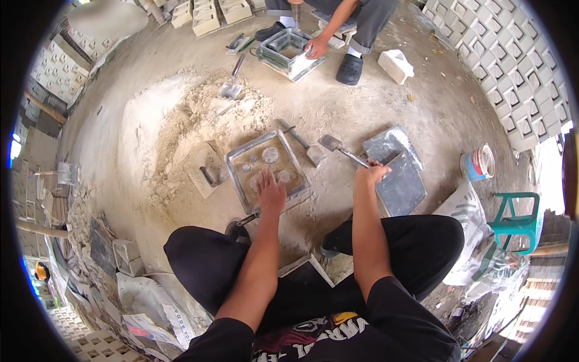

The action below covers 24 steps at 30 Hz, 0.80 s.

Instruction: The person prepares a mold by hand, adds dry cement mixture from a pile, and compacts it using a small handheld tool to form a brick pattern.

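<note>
A square metal mould (299, 171) lies on the ground before me, filled with brown sandy mix that has several round pale shapes in it. My left hand (270, 190) rests on the mix near the mould's near side, fingers stretched out and apart. To the right, my right hand (376, 173) is closed round the handle of a small shovel (332, 143), its blade pointing left. A second small shovel (315, 155) lies on the ground between the mould and that blade. Left of the mould is a hand float (209, 176) with a dark handle on a square board.
Dark flat plates (403, 188) lie below my right hand. A powder heap (199, 114) with a trowel (231, 89) spreads at far left. Opposite, a co-worker's hand (317, 46) touches another mould (295, 73). A bucket (476, 163), green stool (520, 220) and sacks (464, 223) stand right.
</note>
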Each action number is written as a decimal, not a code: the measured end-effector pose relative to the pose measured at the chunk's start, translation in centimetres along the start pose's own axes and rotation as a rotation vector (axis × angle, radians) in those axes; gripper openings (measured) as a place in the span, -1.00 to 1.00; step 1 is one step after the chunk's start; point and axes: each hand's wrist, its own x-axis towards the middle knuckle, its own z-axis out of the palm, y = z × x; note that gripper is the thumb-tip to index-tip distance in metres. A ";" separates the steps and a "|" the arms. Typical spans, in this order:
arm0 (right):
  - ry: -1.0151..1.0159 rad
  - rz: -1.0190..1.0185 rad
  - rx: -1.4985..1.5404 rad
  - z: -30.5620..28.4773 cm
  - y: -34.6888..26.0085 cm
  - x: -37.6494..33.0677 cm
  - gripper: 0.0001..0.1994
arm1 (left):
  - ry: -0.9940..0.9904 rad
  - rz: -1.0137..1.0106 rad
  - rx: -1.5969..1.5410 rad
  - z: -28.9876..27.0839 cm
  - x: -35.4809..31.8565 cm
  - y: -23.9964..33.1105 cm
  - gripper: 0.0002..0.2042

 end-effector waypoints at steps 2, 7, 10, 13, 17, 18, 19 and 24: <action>0.044 -0.026 0.061 -2.1 0.6 3.4 -0.44 | 0.009 0.051 -0.014 0.4 -0.5 0.5 -0.37; -0.214 0.084 0.121 -6.5 3.9 3.8 -0.51 | 0.018 0.181 0.028 0.6 -0.8 2.2 -0.37; -0.330 0.208 0.018 -11.6 5.2 2.2 -0.65 | -0.049 0.329 0.085 0.8 -1.0 4.2 -0.38; -0.333 0.397 -0.054 -15.2 6.1 -1.8 -0.72 | -0.066 0.350 0.119 0.5 -2.2 3.3 -0.39; -0.303 0.349 -0.130 -15.9 5.9 -2.4 -0.79 | -0.182 0.444 0.063 -0.3 -1.9 2.9 -0.40; -0.306 0.334 -0.176 -16.0 5.2 -0.7 -0.79 | -0.226 0.463 0.021 -0.7 -1.6 3.3 -0.40; -0.310 0.323 -0.226 -16.0 4.4 0.7 -0.80 | -0.268 0.476 -0.017 -1.1 -1.3 3.5 -0.40; -0.489 0.430 -0.556 -19.0 1.4 -0.1 -0.69 | -0.198 0.219 0.170 -1.8 -3.5 -0.5 -0.37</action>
